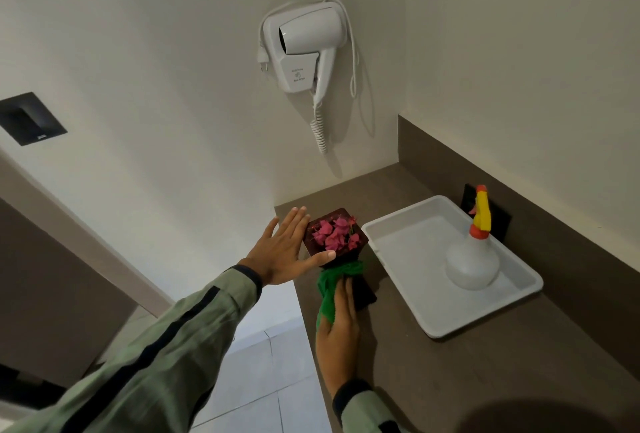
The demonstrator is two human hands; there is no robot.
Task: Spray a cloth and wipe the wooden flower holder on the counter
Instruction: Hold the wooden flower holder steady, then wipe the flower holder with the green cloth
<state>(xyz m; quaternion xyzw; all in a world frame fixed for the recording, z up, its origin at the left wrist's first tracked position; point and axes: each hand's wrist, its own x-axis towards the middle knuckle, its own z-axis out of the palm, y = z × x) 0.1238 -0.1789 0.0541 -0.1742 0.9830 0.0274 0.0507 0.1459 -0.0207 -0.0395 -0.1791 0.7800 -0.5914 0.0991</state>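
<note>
A dark wooden flower holder (360, 289) stands near the left end of the brown counter (450, 373), with pink flowers (334, 233) in its top. My left hand (287, 249) grips the holder's upper left side, thumb across the near rim. My right hand (339, 325) presses a green cloth (332, 289) against the holder's near face. A translucent spray bottle (472, 259) with a yellow and orange nozzle stands in the white tray (391, 259) to the right.
A white hair dryer (304, 48) hangs on the wall above the counter, its coiled cord dangling. The counter ends just left of the holder, with tiled floor (263, 363) below. A dark backsplash (554, 211) runs behind the tray.
</note>
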